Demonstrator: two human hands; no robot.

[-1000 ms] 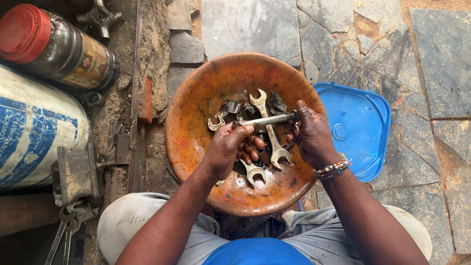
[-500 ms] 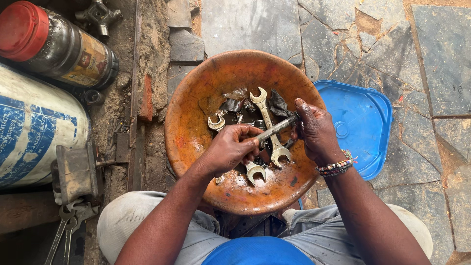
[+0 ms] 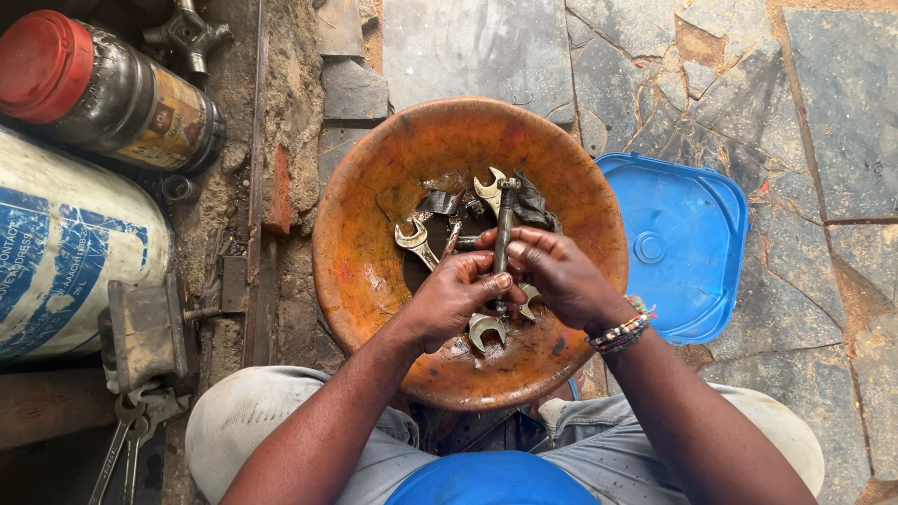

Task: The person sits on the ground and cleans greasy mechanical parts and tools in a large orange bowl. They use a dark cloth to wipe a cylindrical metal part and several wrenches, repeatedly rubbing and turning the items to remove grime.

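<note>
A rusty orange metal bowl [image 3: 374, 215] sits on the ground between my knees, with dark oily liquid and several open-ended wrenches [image 3: 413, 239] in it. Over its middle, my left hand [image 3: 453, 299] and my right hand [image 3: 561, 276] both grip a dark metal rod-like tool [image 3: 503, 224]. The tool points away from me, its far end near a wrench head. More wrench heads [image 3: 485, 329] show just below my fingers. A beaded bracelet is on my right wrist.
A blue plastic lid [image 3: 687, 243] lies right of the bowl on stone paving. At left lie a red-capped dark jar [image 3: 103, 89], a white and blue cylinder [image 3: 65, 248], a metal block [image 3: 145, 332] and hanging wrenches [image 3: 126, 440]. A universal joint [image 3: 187, 33] sits at top left.
The rod-like tool has turned from lying crosswise to pointing away from me. Both hands have closed together around it over the bowl's middle.
</note>
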